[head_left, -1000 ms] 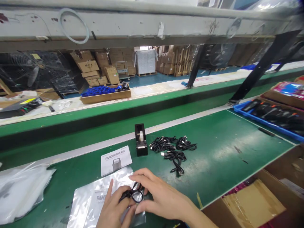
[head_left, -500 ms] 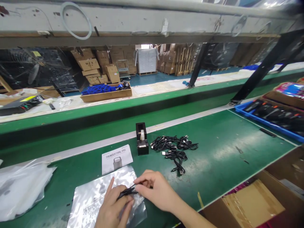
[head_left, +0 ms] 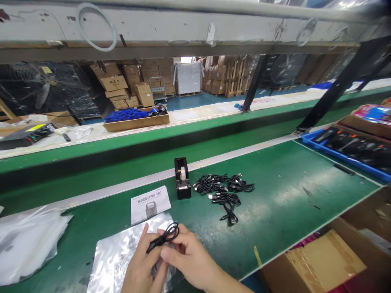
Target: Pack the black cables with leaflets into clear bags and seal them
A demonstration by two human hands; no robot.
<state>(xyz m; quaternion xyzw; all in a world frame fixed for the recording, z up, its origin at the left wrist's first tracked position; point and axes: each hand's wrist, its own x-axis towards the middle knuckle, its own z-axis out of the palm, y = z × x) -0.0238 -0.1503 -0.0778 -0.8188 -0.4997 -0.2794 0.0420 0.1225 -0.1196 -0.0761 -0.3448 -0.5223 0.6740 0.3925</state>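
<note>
Both my hands meet low in the middle, over a clear plastic bag [head_left: 117, 254] lying on the green bench. My left hand [head_left: 143, 264] and my right hand [head_left: 191, 256] pinch a coiled black cable [head_left: 165, 236] between their fingers, lifted a little above the bag. A white booklet [head_left: 149, 203] printed "Thunder Trail Pro" lies just beyond the bag. Farther right sits a pile of several black cables [head_left: 224, 189], beside a black tape dispenser [head_left: 182, 184].
A heap of clear bags [head_left: 27, 240] lies at the left edge. Open cardboard boxes [head_left: 330, 260] stand at the lower right. A blue tray [head_left: 348, 152] with dark items sits at the right. A conveyor belt [head_left: 122, 156] runs behind the bench.
My hands have lifted the black cable off the bag and drawn it slightly toward me; the coil now stands up between my fingers rather than lying flat.
</note>
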